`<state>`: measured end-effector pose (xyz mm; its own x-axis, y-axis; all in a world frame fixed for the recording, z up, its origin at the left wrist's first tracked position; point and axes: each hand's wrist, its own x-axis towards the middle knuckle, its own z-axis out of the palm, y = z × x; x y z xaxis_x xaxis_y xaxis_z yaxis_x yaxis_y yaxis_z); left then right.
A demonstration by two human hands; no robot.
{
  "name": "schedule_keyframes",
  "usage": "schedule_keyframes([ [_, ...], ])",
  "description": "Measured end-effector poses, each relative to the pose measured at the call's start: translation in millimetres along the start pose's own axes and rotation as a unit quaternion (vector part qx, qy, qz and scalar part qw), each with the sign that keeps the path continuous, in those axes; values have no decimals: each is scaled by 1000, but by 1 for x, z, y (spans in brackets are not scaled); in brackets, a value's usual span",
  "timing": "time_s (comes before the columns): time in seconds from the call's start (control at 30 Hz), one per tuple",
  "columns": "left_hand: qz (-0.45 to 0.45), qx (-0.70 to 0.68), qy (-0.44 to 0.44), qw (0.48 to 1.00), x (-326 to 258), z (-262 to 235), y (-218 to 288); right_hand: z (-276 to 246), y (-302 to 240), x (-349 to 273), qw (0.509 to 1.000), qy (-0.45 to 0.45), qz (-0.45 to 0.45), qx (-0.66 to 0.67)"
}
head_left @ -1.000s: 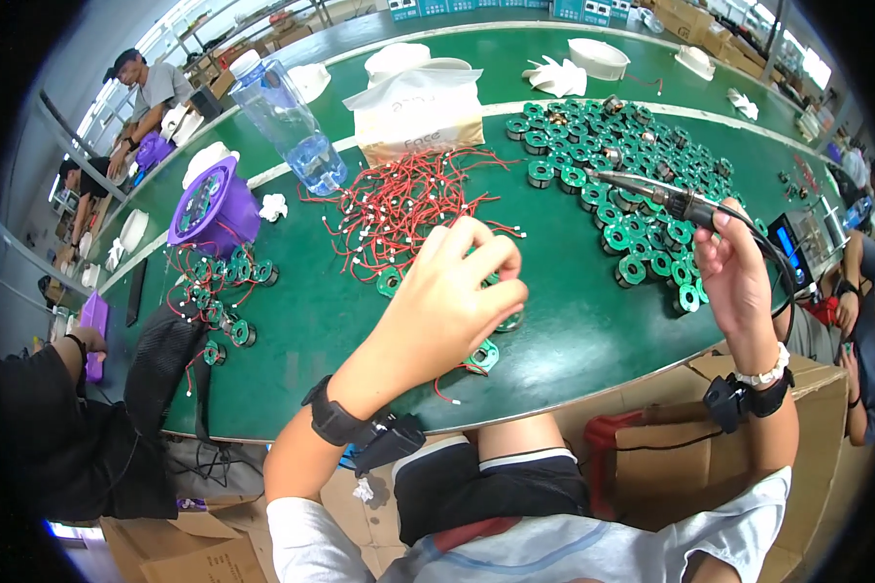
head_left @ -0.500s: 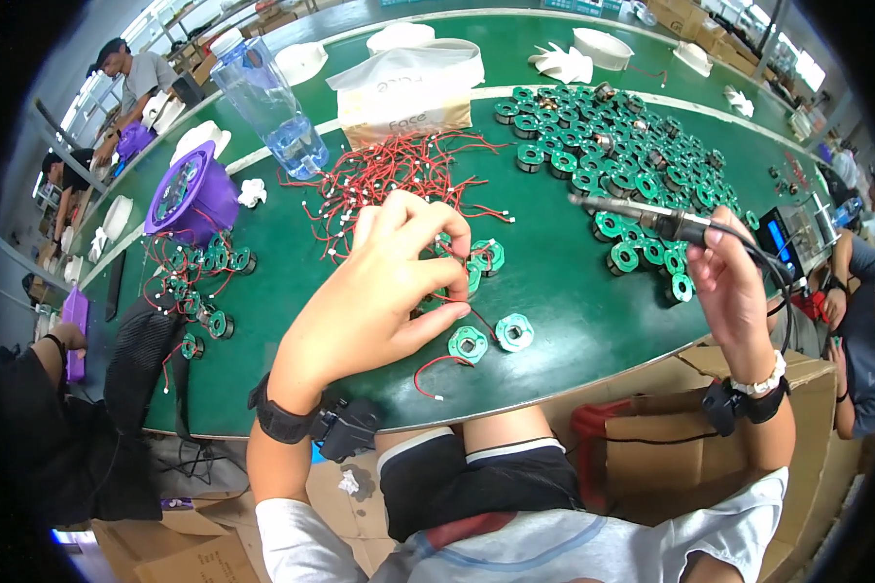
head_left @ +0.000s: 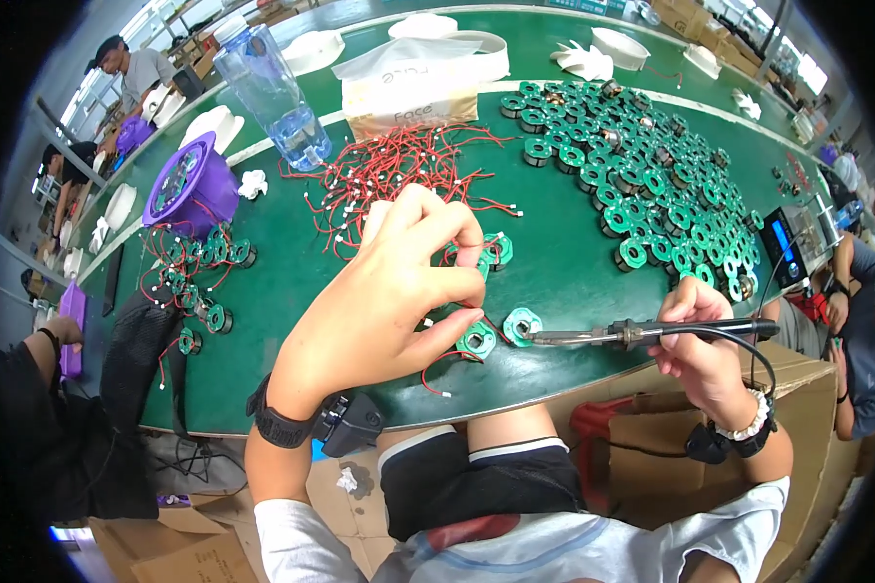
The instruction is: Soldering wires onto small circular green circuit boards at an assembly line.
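Note:
My right hand (head_left: 700,340) is wrapped round a soldering iron (head_left: 642,333), held almost level. Its tip is at the edge of a round green circuit board (head_left: 523,320). My left hand (head_left: 389,282) arches over the bench, thumb and forefinger pinched on a thin red wire (head_left: 494,327) that runs to that same board. Close by its thumb lies a second round board (head_left: 477,342), with a red wire (head_left: 436,368) curling toward the bench edge. More green boards (head_left: 501,251) sit partly hidden behind the left fingers.
Red wires (head_left: 418,160) form a tangled pile beyond my left hand. Many round boards (head_left: 642,185) cover the right side. A water bottle (head_left: 280,107), a tissue pack (head_left: 408,102) and a purple tub (head_left: 204,194) stand behind; a soldering station (head_left: 786,243) is far right.
My right hand has come down and left, bringing the soldering iron from above the boards to the near round board. My left hand has shifted slightly right, still pinched.

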<state>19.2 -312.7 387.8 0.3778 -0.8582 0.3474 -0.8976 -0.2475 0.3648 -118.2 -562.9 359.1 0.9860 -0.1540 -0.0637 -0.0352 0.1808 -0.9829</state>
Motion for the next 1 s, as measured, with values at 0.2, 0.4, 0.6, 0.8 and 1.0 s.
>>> schedule_keyframes([
  [0.2,9,11,13,1000,0,2,-1,0,4,3,1000,-15,8,-14],
  [0.4,9,15,12,1000,0,1,-1,2,6,4,1000,-5,5,-10],
  [0.6,2,18,11,1000,0,2,1,1,7,6,1000,-11,5,-16],
  [0.8,8,15,16,1000,0,2,-1,1,7,6,1000,-10,9,-15],
  [1.0,6,16,19,1000,0,3,-1,1,7,7,1000,-17,11,-17],
])
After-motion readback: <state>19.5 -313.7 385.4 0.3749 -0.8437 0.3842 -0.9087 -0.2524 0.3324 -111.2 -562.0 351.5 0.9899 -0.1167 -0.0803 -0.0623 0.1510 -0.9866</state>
